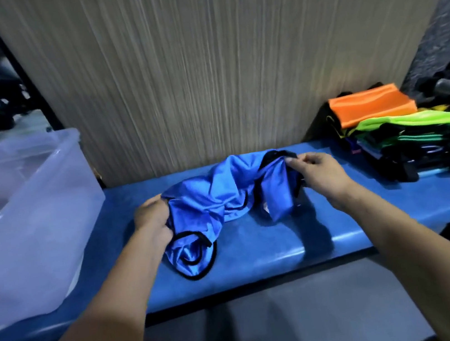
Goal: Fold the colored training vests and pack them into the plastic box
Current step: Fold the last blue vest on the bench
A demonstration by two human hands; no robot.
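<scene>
- Nearest to us, our forearms reach out over the near edge of the blue surface [260,255]. We should keep the elbows loose so both hands can draw apart evenly.
- Our left hand [152,219] has its grip closed on the left end of the blue vest [222,197], fingers curled into a bunch of cloth. Below it a black-edged loop, an armhole or the neck by our guess, hangs toward the near edge.
- We judge the step in hand to be spreading this vest flat before any fold. It lies crumpled in the middle of the surface, so folding now would trap wrinkles.
- To do it well, we would shift the left grip from the bunched cloth to a single edge or corner. A fistful hides which layer we hold.
- Our right hand [317,174] pinches the right end of the vest between thumb and fingertips, near the black trim. That narrow grip suits finding a seam, and we would match it on the left.
- Then we would lift slightly, pull the two ends apart and lay the cloth down with the loops squared, smoothing toward the far side.
- The cloth looks slick, so it may slide on the surface. We would press it flat before each fold.
- Further left stands the plastic box [55,195]; we see no vest in it.
- At the far right, the pile of vests [398,129], orange and green on top, waits beside the panelled wall [201,57].
</scene>
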